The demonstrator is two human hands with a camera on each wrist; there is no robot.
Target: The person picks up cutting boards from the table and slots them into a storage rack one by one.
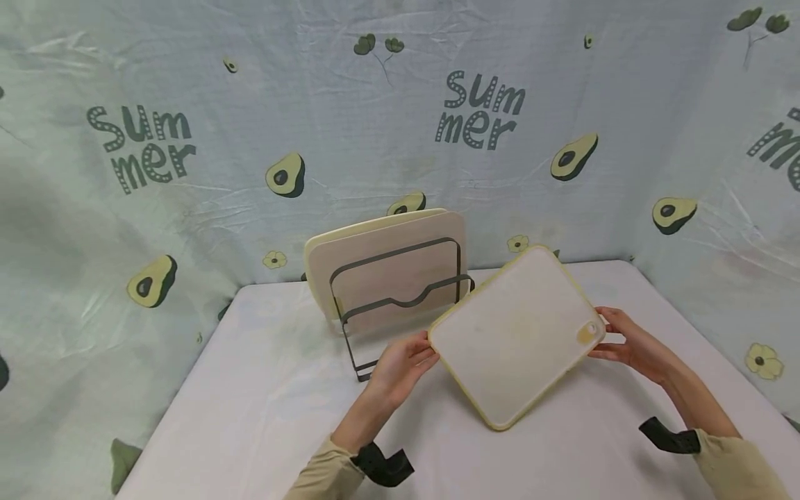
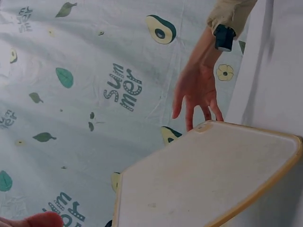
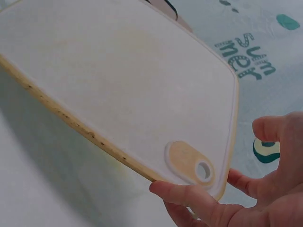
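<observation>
A white cutting board [image 1: 517, 337] with a yellowish rim is tilted over the table, one corner pointing down. Whether that low corner touches the table, I cannot tell. My left hand [image 1: 400, 368] holds the board's left corner; in the left wrist view only a blurred part of this hand [image 2: 38, 220] shows. At the opposite corner, beside the small hang hole [image 3: 203, 171], my right hand [image 3: 236, 203] grips the edge between its digits, one digit standing free of the board. Dark marks dot the board's lower rim in the right wrist view.
Behind my left hand stands a dark metal rack [image 1: 375, 303] holding a beige board [image 1: 400, 260] and a pale yellow board [image 1: 315, 243], both leaning back. The white table [image 1: 262, 389] ends at a cloth backdrop [image 1: 206, 229] printed with avocados and lettering.
</observation>
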